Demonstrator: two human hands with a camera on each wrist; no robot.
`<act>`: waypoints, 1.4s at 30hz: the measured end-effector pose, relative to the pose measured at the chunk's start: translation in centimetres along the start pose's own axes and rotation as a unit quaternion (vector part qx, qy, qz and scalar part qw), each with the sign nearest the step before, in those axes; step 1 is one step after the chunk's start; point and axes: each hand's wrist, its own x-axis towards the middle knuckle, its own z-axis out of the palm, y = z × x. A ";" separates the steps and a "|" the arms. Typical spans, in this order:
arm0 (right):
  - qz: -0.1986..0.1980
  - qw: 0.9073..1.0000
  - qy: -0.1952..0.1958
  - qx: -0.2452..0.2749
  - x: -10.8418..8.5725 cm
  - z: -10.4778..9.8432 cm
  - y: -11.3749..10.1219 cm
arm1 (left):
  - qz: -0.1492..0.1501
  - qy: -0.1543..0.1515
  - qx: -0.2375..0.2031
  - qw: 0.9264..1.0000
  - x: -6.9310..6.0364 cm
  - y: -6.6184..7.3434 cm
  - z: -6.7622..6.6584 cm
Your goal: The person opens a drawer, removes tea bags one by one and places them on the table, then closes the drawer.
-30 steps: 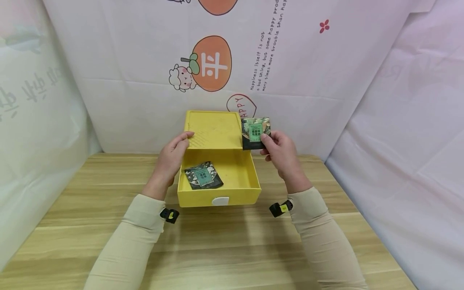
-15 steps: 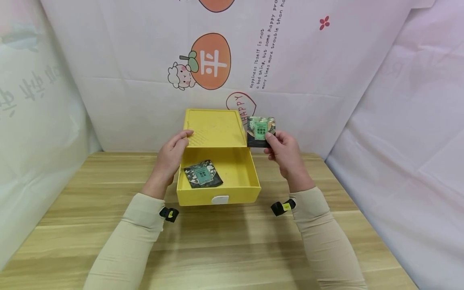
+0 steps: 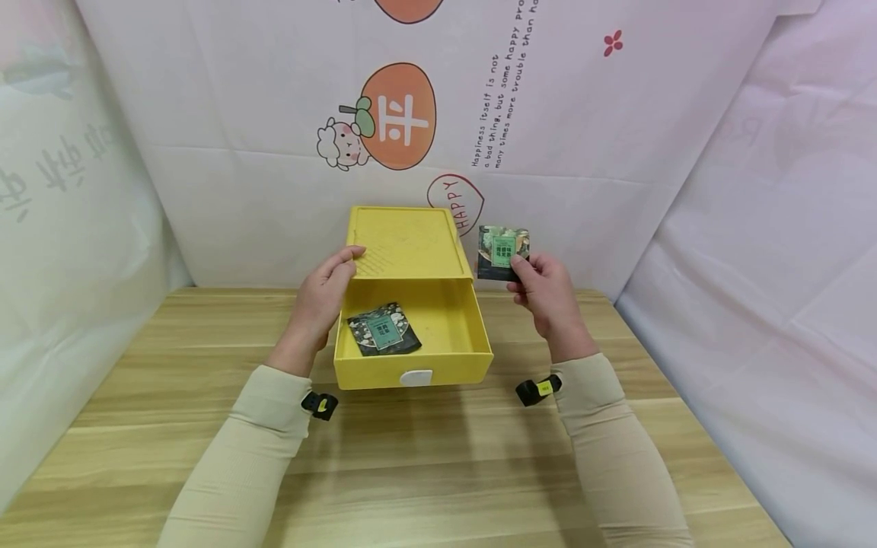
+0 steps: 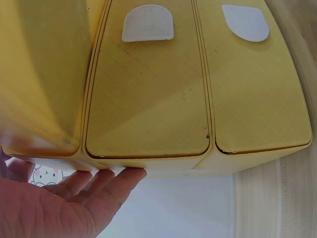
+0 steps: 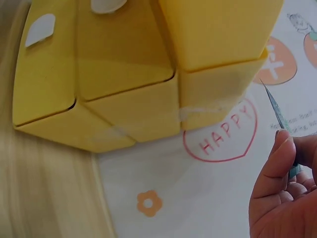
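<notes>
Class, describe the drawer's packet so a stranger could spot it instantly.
Find the yellow cabinet on the wooden table. In its open top drawer, toward the left, lies a dark, teal-labelled packet. Unlike the similar packet pinched in the right hand, it lies untouched.

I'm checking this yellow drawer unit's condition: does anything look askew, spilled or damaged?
Nothing looks spilled. The packet in the open top drawer lies askew, at an angle to the drawer's walls. Dark specks mark the middle drawer front; whether dirt or damage, I can't tell.
</notes>
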 end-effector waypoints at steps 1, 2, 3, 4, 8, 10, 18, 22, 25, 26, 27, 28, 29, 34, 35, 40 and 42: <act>0.002 1.000 -0.001 -0.002 0.1 -0.1 0.2 | 0.001 0.000 0.001 1.000 0.0 0.0 0.0; 0.005 1.000 0.001 -0.004 0.2 -0.1 0.4 | 0.002 0.000 0.001 1.000 0.0 0.0 0.0; 0.008 1.000 0.002 -0.006 0.3 -0.2 0.6 | 0.002 0.000 0.000 1.000 0.0 0.0 0.0; 0.012 1.000 0.003 -0.007 0.4 -0.2 0.8 | 0.002 -0.001 0.000 1.000 0.0 0.0 0.0; 0.027 1.000 0.004 -0.011 0.7 -0.3 1.7 | 0.003 -0.005 0.000 1.000 0.0 0.1 0.0; 0.034 0.999 0.005 -0.013 0.8 -0.3 2.0 | 0.001 -0.006 0.001 1.000 0.0 0.0 -0.1; 0.041 0.999 0.000 -0.019 1.1 -0.3 3.1 | -0.001 -0.001 0.003 1.000 0.0 0.0 -0.1; 0.046 0.999 -0.004 -0.027 1.4 -0.1 3.7 | -0.003 -0.003 0.004 1.000 0.0 0.0 -0.1; 0.054 0.998 -0.008 -0.031 1.5 0.0 4.2 | -0.005 -0.004 0.003 1.000 -0.1 0.0 0.0; 0.057 0.998 -0.010 -0.031 1.6 0.0 4.3 | -0.005 -0.004 0.003 1.000 -0.1 0.0 0.0; 0.061 0.998 -0.011 -0.032 1.6 0.1 4.3 | -0.005 -0.004 0.002 1.000 -0.1 0.0 0.0; 0.066 0.997 -0.012 -0.032 1.6 0.1 4.4 | -0.006 -0.004 0.002 1.000 -0.1 0.0 0.0; 0.070 0.997 -0.013 -0.032 1.6 0.1 4.5 | -0.006 -0.004 0.001 1.000 -0.1 0.0 0.0; 0.084 0.996 -0.015 -0.036 1.8 0.2 5.1 | -0.004 -0.005 0.001 1.000 -0.2 0.0 0.0; 0.085 0.996 -0.015 -0.037 1.9 0.2 5.2 | -0.003 -0.006 0.001 1.000 -0.2 0.0 -0.1; 0.085 0.995 -0.017 -0.042 1.9 0.4 5.6 | -0.003 -0.006 0.001 1.000 -0.2 0.1 0.0; 0.087 0.995 -0.015 -0.042 2.0 0.5 5.8 | -0.004 -0.004 0.001 1.000 -0.2 0.1 0.0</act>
